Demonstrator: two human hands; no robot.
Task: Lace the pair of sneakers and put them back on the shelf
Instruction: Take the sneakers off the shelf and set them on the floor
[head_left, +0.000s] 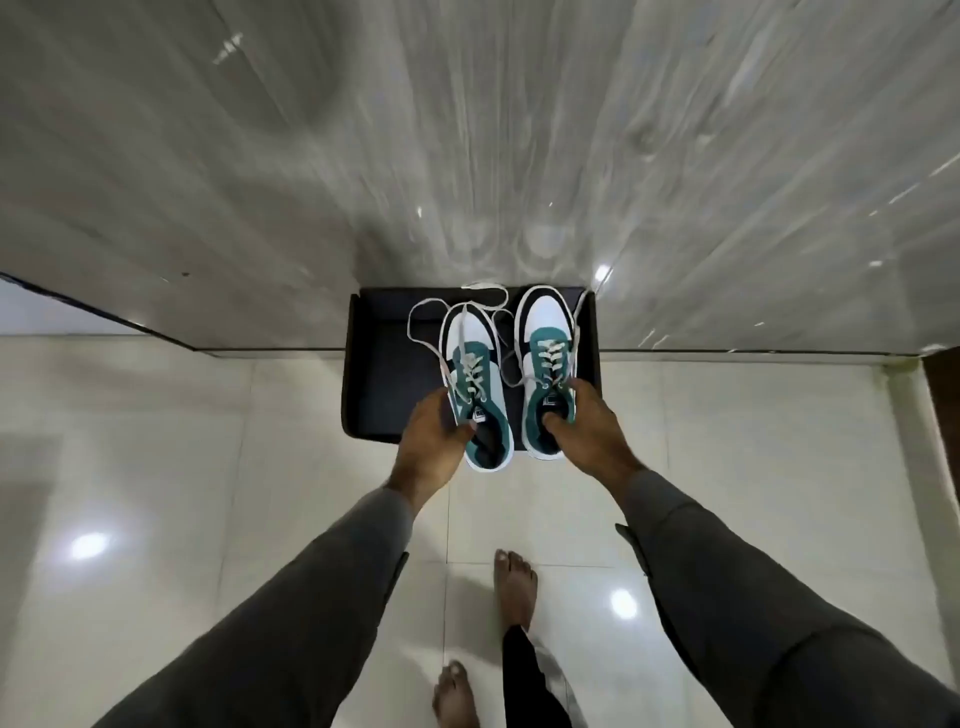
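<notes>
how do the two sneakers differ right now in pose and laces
The left sneaker is tilted, its toe angled leftward, while the right sneaker points straight ahead. The left sneaker's lace ends trail in long loose loops beyond its toe; the right sneaker's loose ends hang at its sides. The left sneaker sits nearer the camera than the right one. Both are teal, white and black, laced, and gripped at the collar, by the left hand and right hand.

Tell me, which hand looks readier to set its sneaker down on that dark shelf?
Probably the right hand. Its sneaker already sits further over the dark shelf, pointing straight in. The left hand holds its sneaker further back and tilted.
</notes>
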